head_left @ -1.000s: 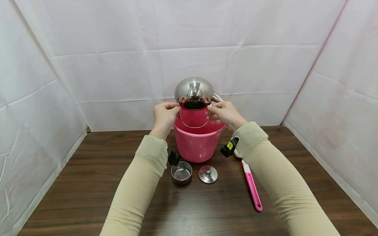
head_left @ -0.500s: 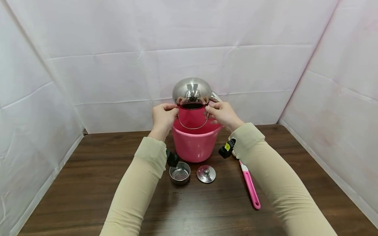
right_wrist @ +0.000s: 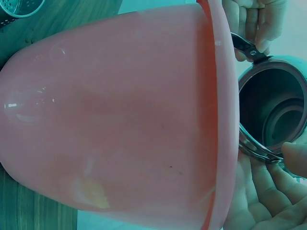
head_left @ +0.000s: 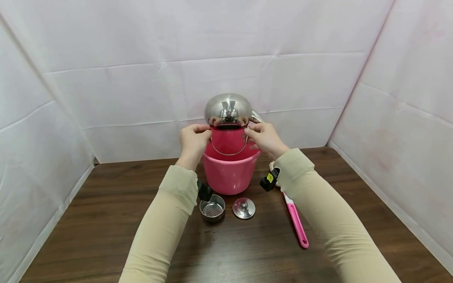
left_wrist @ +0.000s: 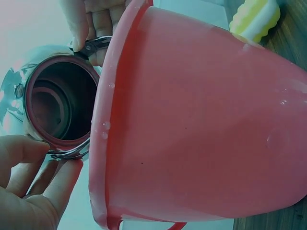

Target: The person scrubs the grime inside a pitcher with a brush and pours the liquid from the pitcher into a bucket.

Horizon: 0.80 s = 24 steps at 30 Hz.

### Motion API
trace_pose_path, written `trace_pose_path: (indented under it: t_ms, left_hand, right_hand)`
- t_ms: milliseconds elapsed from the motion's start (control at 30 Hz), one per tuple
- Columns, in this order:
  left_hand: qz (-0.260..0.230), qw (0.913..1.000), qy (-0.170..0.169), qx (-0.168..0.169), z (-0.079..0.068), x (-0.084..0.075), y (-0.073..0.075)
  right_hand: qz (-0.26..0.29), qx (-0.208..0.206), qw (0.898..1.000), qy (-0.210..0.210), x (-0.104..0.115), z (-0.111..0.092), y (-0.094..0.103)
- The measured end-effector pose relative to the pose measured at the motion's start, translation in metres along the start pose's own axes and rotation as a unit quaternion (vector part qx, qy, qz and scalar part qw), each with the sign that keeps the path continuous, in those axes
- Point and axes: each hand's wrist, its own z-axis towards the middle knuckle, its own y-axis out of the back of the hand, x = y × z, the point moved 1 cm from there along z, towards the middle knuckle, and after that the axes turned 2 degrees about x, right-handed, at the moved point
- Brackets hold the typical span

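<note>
A shiny steel teapot (head_left: 228,105) is tipped over the pink bucket (head_left: 230,175), its round open mouth facing down toward me. My left hand (head_left: 193,142) pinches the left handle mount beside the mouth; my right hand (head_left: 266,139) does the same on the right, fingers spread behind the pot. The thin wire handle (head_left: 228,154) hangs in a loop toward the bucket. Both wrist views look into the dark teapot opening (left_wrist: 60,103), past the bucket rim (right_wrist: 225,110). The spout (head_left: 256,116) points right.
In front of the bucket stand a perforated steel strainer (head_left: 212,209) and a round knobbed lid (head_left: 243,208). A pink-handled brush (head_left: 296,223) with a yellow-and-white sponge head (left_wrist: 255,19) lies right, under the right forearm. White sheeting (head_left: 159,94) encloses the wooden table (head_left: 106,220).
The teapot has tipped further toward me, so its mouth looks narrower in the head view. Both hands keep their hold. The head view has shifted slightly, moving the scene left.
</note>
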Motion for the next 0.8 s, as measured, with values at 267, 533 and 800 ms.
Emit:
trace_pose_path:
  t_ms: [267, 533, 800]
  left_hand:
    - [-0.002, 0.9999, -0.011, -0.005, 0.0004, -0.0009, 0.0003]
    - [-0.002, 1.0000, -0.007, -0.004, 0.0015, 0.0002, 0.0002]
    - [0.005, 0.9999, -0.011, -0.009, -0.0014, 0.0011, 0.0003]
  right_hand:
    - [0.000, -0.001, 1.000, 0.015, 0.0022, -0.0002, 0.0009]
    - [-0.025, -0.004, 0.999, 0.037, 0.0040, -0.0005, 0.0012]
    - [-0.035, -0.003, 0.999, 0.037, 0.0030, -0.0001, 0.0009]
